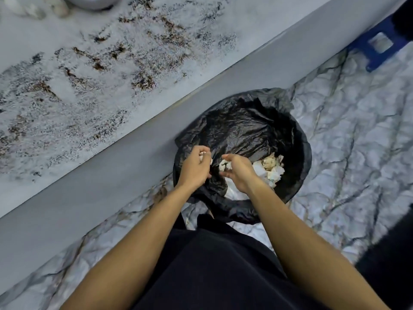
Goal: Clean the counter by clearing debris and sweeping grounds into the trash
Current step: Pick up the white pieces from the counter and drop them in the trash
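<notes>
We are counting two hands over one trash bin (297, 139): the left hand (194, 168) and the right hand (239, 171). We are seeing one black liner bag (241, 126) in that bin, one heap of crumpled white scraps (271, 170) inside, one speckled surface (111, 70) strewn with grounds (143, 80) too many to count, and one blue stool (377, 47).

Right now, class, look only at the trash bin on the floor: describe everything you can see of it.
The trash bin is round and lined with a crinkled, glossy black plastic bag that folds over its rim. It stands on the marbled floor, close against the counter's grey front. Crumpled whitish paper scraps lie inside. The left hand and right hand hang over its opening, each gripping pale scraps; whether they touch the liner is unclear.
</notes>
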`<state>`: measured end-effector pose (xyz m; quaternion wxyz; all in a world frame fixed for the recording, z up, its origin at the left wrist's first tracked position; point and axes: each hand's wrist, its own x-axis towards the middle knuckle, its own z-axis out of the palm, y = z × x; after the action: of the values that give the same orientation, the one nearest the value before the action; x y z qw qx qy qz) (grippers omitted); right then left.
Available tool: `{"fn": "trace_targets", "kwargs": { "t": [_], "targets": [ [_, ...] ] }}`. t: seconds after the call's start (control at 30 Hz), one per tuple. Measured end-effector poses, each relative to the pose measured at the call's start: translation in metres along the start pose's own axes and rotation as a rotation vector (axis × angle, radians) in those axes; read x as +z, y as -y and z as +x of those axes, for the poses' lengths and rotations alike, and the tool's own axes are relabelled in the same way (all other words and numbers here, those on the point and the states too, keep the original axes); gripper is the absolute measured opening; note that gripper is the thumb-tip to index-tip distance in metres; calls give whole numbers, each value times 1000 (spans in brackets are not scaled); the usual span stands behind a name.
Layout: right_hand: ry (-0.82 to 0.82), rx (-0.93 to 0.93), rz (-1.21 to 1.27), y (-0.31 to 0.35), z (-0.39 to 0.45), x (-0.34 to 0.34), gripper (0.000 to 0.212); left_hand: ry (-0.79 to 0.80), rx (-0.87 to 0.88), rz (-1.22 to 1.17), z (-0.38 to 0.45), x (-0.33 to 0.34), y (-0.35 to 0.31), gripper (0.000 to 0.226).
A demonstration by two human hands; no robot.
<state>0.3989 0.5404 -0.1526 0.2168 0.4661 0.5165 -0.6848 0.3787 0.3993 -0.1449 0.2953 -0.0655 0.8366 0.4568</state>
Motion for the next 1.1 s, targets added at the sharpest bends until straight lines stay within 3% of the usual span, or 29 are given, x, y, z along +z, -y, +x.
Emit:
{"fn": "trace_targets", "kwargs": {
  "t": [0.13, 0.23, 0.37, 0.53, 0.67, 0.9, 1.0, 1.1],
  "targets": [
    [82, 45, -186, -17, 9, 2, 33, 79, -10, 239, 7, 0, 10, 46],
    [36, 31, -292, -21, 5, -2, 29, 42, 17, 322, 9, -8, 18, 43],
    [1, -57, -257, -12, 1, -17, 37, -20, 35, 214, 4, -30, 25, 37],
    [-49, -264, -182, 34, -31, -3, 22, -114, 174, 64, -18, -79, 10, 23],
    [20, -473, -181, 83, -75, 60, 21, -266, 281, -49, -35, -142, -14, 21],
    [220, -866, -409, 141, -111, 232, 15, -699, 414, -93, -6, -299, -40, 16],
    [239, -994, -525, 159, -100, 302, 21, -779, 422, 26, 22, -370, -33, 20],
    [194, -1101, -679, 175, -80, 358, 28, -757, 376, 159, 52, -430, -18, 26]
  ]
}}
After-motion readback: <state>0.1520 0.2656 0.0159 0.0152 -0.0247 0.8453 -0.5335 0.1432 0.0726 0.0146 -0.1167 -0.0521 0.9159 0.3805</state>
